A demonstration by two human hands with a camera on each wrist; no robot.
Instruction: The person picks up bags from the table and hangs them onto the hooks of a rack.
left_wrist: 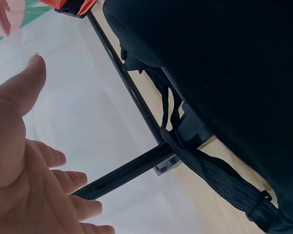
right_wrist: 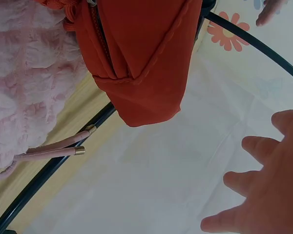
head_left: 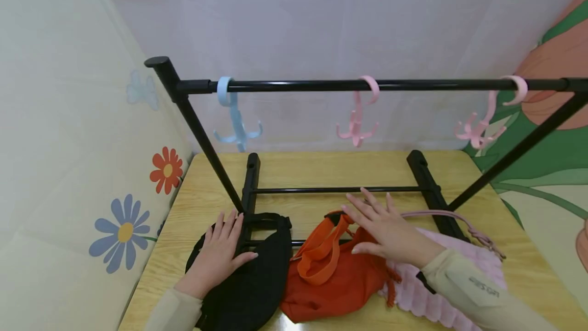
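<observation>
Fingers spread, my left hand (head_left: 218,252) hovers over a black bag (head_left: 257,285) with a black strap (left_wrist: 219,175). My right hand (head_left: 390,229), also spread and holding nothing, is above a red bag (head_left: 337,295) whose orange strap (head_left: 321,259) is looped on top. To the right lies a pink quilted bag (head_left: 445,249), partly covered by the right forearm; its thin pink handle (right_wrist: 49,151) shows in the right wrist view. In the wrist views both palms look apart from the bags.
A black rack stands on the wooden table (head_left: 321,167), its top bar (head_left: 298,86) crossing above the bags. From it hang a blue hook (head_left: 238,121), a pink hook (head_left: 356,121) and another pink hook (head_left: 480,126). Slanted posts (head_left: 202,142) rise at both sides.
</observation>
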